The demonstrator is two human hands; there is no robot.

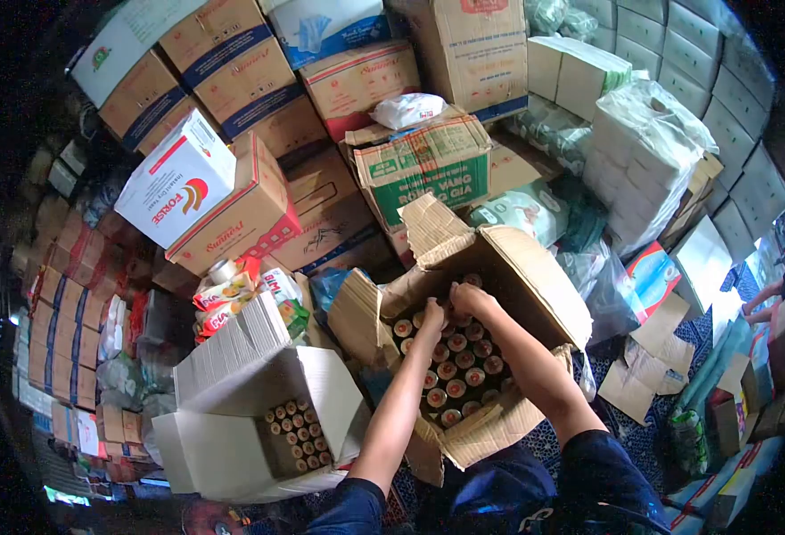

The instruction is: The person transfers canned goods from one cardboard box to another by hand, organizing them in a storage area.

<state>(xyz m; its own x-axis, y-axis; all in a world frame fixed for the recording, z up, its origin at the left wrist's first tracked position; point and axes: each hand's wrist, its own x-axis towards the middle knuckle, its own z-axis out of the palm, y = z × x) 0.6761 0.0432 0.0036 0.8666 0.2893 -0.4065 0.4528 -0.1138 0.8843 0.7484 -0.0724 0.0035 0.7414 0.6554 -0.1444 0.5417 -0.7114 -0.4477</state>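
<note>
An open brown cardboard box [481,432] stands in front of me with its flaps spread, and several round-topped items [456,388] stand upright in rows inside it. Both my hands reach into its far part. My left hand [434,314] is bent down at the tops of the items, its fingers closed around something too small to make out. Close beside it on the right, my right hand [469,298] has its fingers curled down among the items, and what it grips is hidden. To the left, an open white box [205,455] holds several similar round items [299,435] in one corner.
Stacked cartons [241,80] rise behind, with a green-labelled box [428,169] and a white-and-red box [178,178] nearer. Colourful packets [232,294] lie behind the white box. A wrapped white bundle [642,160] stands right. At the far right edge, another person's arm [764,299] shows.
</note>
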